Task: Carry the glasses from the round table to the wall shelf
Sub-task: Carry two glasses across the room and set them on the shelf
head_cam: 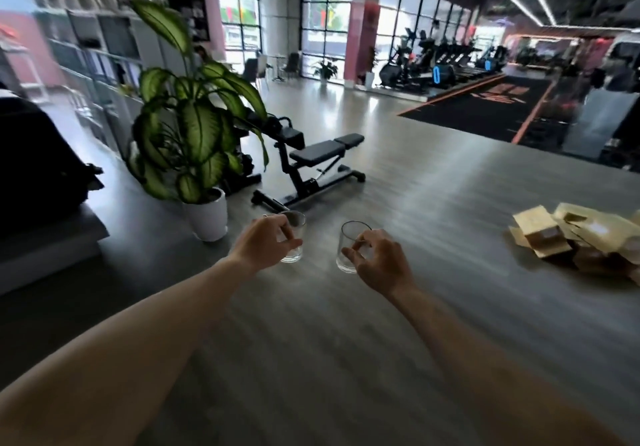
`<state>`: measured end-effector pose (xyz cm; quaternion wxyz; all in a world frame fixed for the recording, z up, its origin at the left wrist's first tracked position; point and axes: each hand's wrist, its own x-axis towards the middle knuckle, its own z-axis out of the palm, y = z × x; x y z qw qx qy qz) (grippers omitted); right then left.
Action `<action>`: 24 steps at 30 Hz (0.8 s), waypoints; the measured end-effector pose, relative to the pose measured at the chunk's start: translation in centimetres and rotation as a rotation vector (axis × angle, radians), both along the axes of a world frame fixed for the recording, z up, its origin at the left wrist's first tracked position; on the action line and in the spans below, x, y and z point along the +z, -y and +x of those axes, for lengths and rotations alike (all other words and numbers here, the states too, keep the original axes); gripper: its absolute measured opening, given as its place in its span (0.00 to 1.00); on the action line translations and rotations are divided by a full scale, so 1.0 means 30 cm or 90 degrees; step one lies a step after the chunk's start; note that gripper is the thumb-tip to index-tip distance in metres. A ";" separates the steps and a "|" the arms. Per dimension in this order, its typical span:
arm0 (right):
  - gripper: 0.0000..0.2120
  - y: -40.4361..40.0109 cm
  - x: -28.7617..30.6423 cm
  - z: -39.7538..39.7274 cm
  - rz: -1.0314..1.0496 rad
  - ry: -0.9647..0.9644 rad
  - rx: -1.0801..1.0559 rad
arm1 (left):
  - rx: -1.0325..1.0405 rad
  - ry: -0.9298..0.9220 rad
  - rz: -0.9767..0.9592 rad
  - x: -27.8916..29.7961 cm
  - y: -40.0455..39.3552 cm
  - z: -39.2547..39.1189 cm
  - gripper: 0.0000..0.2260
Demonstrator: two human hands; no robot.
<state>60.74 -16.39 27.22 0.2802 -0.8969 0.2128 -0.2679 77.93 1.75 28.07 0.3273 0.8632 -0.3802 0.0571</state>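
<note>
Gripping one clear glass each, both arms reach out in front: left hand (pixel 266 243) wraps fingers round the left glass (pixel 293 237), right hand (pixel 377 260) pinches the right glass (pixel 349 249) from its side. Beyond the left hand stands a potted plant (pixel 188 126); far right, brown pouches (pixel 581 237).

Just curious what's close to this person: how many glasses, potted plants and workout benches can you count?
Glasses: 2, one in the left hand, one in the right hand
Potted plants nearby: 1
Workout benches nearby: 1
Total: 4
</note>
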 end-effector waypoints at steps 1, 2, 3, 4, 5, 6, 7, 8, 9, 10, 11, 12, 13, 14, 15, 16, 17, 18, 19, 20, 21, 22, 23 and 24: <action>0.08 0.021 -0.001 0.078 -0.006 0.002 0.020 | 0.021 0.002 0.001 0.003 0.010 0.060 0.13; 0.09 0.046 -0.001 0.159 -0.012 0.004 0.041 | 0.041 0.003 -0.001 0.006 0.022 0.121 0.13; 0.09 0.071 0.000 0.240 -0.016 0.006 0.059 | 0.054 0.004 -0.006 0.011 0.033 0.182 0.13; 0.09 0.088 0.001 0.307 -0.017 0.007 0.075 | 0.062 0.004 -0.007 0.014 0.039 0.231 0.12; 0.09 0.109 0.006 0.388 -0.020 0.007 0.092 | 0.072 0.006 -0.006 0.021 0.049 0.289 0.11; 0.09 0.130 0.012 0.463 -0.023 0.004 0.107 | 0.083 0.006 -0.001 0.025 0.057 0.344 0.11; 0.09 0.149 0.017 0.539 -0.027 0.000 0.125 | 0.096 0.004 0.003 0.027 0.062 0.398 0.10; 0.09 0.165 0.024 0.617 -0.030 -0.003 0.142 | 0.113 0.001 0.005 0.030 0.064 0.455 0.11; 0.09 0.176 0.032 0.680 -0.034 -0.002 0.157 | 0.130 -0.003 0.007 0.032 0.061 0.500 0.11; 0.09 0.184 0.043 0.754 -0.037 -0.002 0.174 | 0.151 -0.009 0.004 0.034 0.058 0.554 0.11; 0.09 0.191 0.051 0.824 -0.038 0.000 0.190 | 0.171 -0.014 0.000 0.035 0.054 0.604 0.11; 0.09 0.189 0.056 0.892 -0.036 0.002 0.205 | 0.187 -0.021 -0.005 0.038 0.046 0.651 0.11; 0.09 0.183 0.060 0.958 -0.032 0.002 0.219 | 0.201 -0.024 -0.009 0.041 0.034 0.698 0.11; 0.10 0.174 0.061 1.009 -0.030 0.003 0.231 | 0.207 -0.024 -0.009 0.042 0.022 0.735 0.10; 0.10 0.161 0.060 1.072 -0.028 0.001 0.247 | 0.218 -0.024 -0.007 0.041 0.005 0.780 0.10; 0.10 0.146 0.054 1.137 -0.028 -0.003 0.266 | 0.231 -0.024 -0.003 0.038 -0.013 0.824 0.09; 0.10 0.130 0.047 1.198 -0.029 -0.005 0.286 | 0.243 -0.027 0.000 0.035 -0.033 0.864 0.09; 0.10 0.111 0.039 1.259 -0.029 -0.008 0.303 | 0.256 -0.027 0.004 0.030 -0.056 0.905 0.09; 0.10 0.093 0.032 1.312 -0.027 -0.009 0.316 | 0.267 -0.027 0.007 0.024 -0.078 0.942 0.09; 0.10 0.071 0.025 1.376 -0.022 -0.010 0.329 | 0.280 -0.028 0.009 0.016 -0.103 0.988 0.09; 0.10 0.049 0.017 1.438 -0.018 -0.010 0.343 | 0.291 -0.030 0.010 0.009 -0.127 1.033 0.09; 0.10 0.024 0.011 1.505 -0.018 -0.011 0.358 | 0.301 -0.033 0.009 0.003 -0.153 1.082 0.09; 0.10 -0.001 0.007 1.575 -0.018 -0.011 0.372 | 0.309 -0.035 0.007 -0.002 -0.182 1.134 0.10; 0.10 -0.023 0.006 1.634 -0.020 -0.009 0.382 | 0.315 -0.038 0.007 -0.006 -0.208 1.179 0.10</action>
